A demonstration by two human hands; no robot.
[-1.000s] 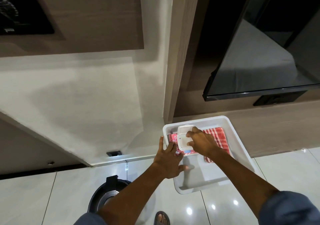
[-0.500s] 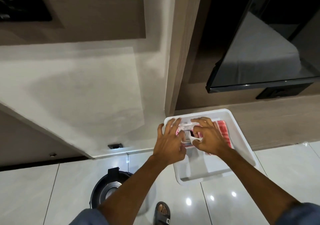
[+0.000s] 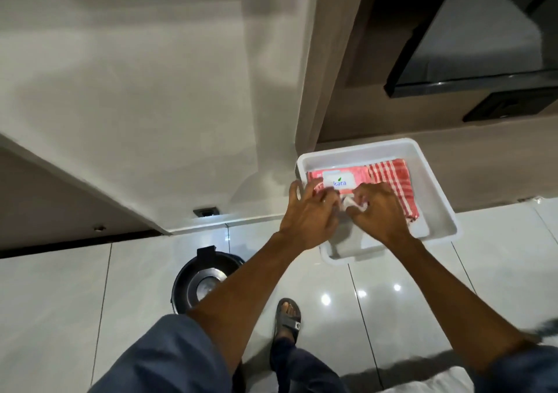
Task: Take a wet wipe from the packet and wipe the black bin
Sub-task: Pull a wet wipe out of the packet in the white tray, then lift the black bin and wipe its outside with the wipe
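Both hands work over a white rectangular plastic tray [image 3: 434,187] on the glossy tiled floor [image 3: 392,296]. The left hand [image 3: 311,211], fingers spread, presses the pink wet-wipe packet [image 3: 356,173] with its white lid, while the right hand [image 3: 380,208] pinches a white wet wipe [image 3: 353,204] at the opening. A red-and-white checked cloth [image 3: 395,178] lies beside the packet. The round black bin [image 3: 193,284] stands on the floor, left of the tray.

A glossy pale tiled floor [image 3: 407,302] carries the black bin [image 3: 199,284], which stands open-topped close to the wall's foot. To the bin's right, a sandalled foot [image 3: 287,320] rests on the tiles. Further right and beyond the bin, a white tray [image 3: 434,187] juts out over the floor from a ledge [image 3: 483,163] along the wall.
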